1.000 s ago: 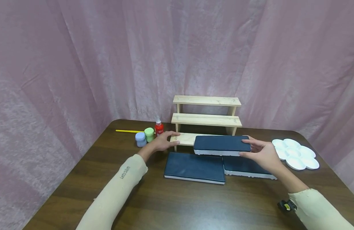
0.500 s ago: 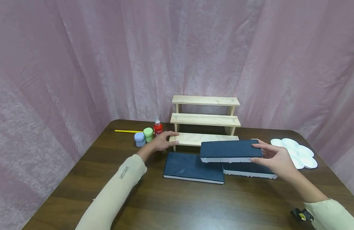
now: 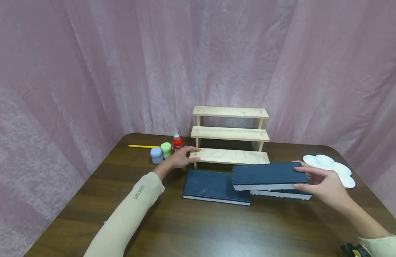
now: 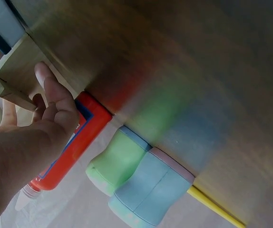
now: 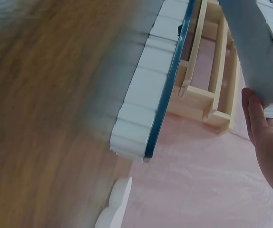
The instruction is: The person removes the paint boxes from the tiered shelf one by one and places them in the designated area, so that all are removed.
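A dark blue foam block (image 3: 269, 174) is gripped at its right end by the right hand (image 3: 326, 184), held above another block (image 3: 281, 193) on the table (image 3: 198, 228). The wooden stepped shelf (image 3: 230, 156) (lowest step) is touched by the left hand (image 3: 178, 160), fingers relaxed.

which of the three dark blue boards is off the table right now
The dark blue board gripped at its right end by the right hand. It hangs over the right-hand board; the left board also lies flat.

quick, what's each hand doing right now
Left hand: open, fingers resting on the wooden shelf.
Right hand: holding the raised dark blue slab by its end.
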Demonstrator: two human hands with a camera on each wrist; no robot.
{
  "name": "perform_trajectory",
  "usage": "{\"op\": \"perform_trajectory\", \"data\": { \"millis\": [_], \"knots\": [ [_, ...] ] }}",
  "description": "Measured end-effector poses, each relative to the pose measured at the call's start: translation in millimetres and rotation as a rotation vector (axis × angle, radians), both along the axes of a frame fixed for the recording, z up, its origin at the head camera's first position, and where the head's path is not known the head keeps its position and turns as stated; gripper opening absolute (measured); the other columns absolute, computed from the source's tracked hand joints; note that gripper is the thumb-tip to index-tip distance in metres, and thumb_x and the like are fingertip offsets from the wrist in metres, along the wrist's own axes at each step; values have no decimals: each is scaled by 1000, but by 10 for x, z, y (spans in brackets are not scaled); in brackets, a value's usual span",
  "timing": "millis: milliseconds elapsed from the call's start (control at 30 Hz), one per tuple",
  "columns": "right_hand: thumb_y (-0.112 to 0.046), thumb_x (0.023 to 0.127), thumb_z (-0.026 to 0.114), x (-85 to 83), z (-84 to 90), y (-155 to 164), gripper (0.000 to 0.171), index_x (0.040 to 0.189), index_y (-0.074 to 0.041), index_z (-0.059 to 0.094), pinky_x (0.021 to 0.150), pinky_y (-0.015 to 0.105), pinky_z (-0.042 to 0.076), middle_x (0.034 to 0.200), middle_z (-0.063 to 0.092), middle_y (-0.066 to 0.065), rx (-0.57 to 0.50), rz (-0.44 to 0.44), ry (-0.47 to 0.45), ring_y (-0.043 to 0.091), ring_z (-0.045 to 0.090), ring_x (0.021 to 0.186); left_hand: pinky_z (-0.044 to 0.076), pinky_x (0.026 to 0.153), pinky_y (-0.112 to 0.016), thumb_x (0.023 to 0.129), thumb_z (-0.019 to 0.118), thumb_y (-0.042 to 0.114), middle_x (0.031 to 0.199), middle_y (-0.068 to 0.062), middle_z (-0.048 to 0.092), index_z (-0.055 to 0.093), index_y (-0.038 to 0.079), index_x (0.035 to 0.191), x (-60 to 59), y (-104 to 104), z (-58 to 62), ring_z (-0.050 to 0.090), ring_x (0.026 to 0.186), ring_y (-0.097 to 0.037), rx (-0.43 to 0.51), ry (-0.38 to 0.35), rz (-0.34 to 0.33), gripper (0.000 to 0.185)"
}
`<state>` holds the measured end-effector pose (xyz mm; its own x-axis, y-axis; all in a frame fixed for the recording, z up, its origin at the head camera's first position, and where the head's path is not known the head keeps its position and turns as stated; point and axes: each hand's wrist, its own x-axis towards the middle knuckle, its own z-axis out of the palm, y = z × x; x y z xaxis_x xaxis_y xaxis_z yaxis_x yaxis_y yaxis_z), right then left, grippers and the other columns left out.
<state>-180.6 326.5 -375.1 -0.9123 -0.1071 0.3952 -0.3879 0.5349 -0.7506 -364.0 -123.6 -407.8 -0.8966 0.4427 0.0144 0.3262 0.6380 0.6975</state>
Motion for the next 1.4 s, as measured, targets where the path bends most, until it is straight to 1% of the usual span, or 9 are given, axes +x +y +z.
{"op": "perform_trajectory", "data": {
  "millis": [100, 167, 267, 500, 600, 733, 900, 1200, 1400],
  "knots": [
    [3, 74, 84, 53, -8, 38, 46, 116, 8, 67, 85, 8, 47, 128, 56, -21, -11, 14, 16, -12, 54, 112, 31, 114, -53, 94, 69, 31, 148, -16, 47, 58, 14, 139, 6, 3, -7, 39, 139, -35, 2, 1, 2, 49],
    [5, 74, 83, 76, -11, 64, 45, 116, 10, 66, 86, 9, 47, 127, 56, -25, -14, 30, 23, -11, 55, 112, 31, 114, -53, 94, 70, 31, 148, -16, 47, 58, 15, 139, 5, -2, -10, 39, 139, -35, 4, 0, 6, 50],
    [10, 73, 81, 102, -20, 98, 45, 115, 11, 66, 87, 9, 47, 129, 57, -23, -34, 68, 35, -10, 54, 116, 31, 113, -53, 93, 70, 31, 147, -16, 48, 58, 14, 138, 4, -13, -12, 40, 138, -35, 6, 2, 10, 49],
    [28, 67, 73, 151, -58, 214, 49, 113, 19, 61, 90, 16, 49, 132, 64, -1, -261, 260, 32, 5, 55, 125, 31, 113, -54, 94, 69, 33, 148, -15, 47, 57, 15, 139, -34, -13, -43, 39, 139, -35, 0, -5, 1, 50],
    [28, 68, 72, 202, -65, 275, 49, 114, 17, 62, 91, 14, 48, 132, 64, -6, -224, 245, 30, 2, 56, 123, 31, 113, -55, 94, 69, 33, 148, -15, 47, 57, 15, 139, -36, -10, -44, 39, 139, -35, -2, -15, 0, 50],
    [24, 70, 74, 289, -66, 342, 46, 113, 13, 66, 86, 11, 49, 132, 61, -16, -116, 166, 20, -4, 58, 117, 30, 113, -55, 94, 69, 33, 149, -15, 46, 56, 15, 140, -24, -2, -34, 38, 140, -35, 1, -17, -13, 51],
    [19, 69, 79, 346, -82, 393, 46, 112, 8, 68, 89, 7, 45, 128, 62, -20, 8, 85, 36, -8, 56, 117, 32, 113, -55, 94, 68, 33, 148, -14, 47, 57, 15, 140, -26, -7, -38, 39, 139, -34, -4, -10, -4, 50],
    [18, 69, 79, 360, -124, 457, 47, 113, 7, 68, 89, 5, 43, 130, 61, -20, 44, 107, 51, -10, 53, 118, 28, 114, -55, 94, 69, 33, 149, -15, 46, 57, 14, 140, 23, -2, 41, 37, 140, -35, -3, -17, -6, 51],
    [20, 68, 78, 387, -138, 507, 46, 112, 7, 68, 88, 4, 43, 130, 60, -22, 52, 111, 60, -11, 52, 118, 30, 113, -56, 95, 68, 34, 149, -15, 46, 56, 14, 140, 7, -13, 17, 38, 140, -35, -24, -4, -5, 51]
  ]
}}
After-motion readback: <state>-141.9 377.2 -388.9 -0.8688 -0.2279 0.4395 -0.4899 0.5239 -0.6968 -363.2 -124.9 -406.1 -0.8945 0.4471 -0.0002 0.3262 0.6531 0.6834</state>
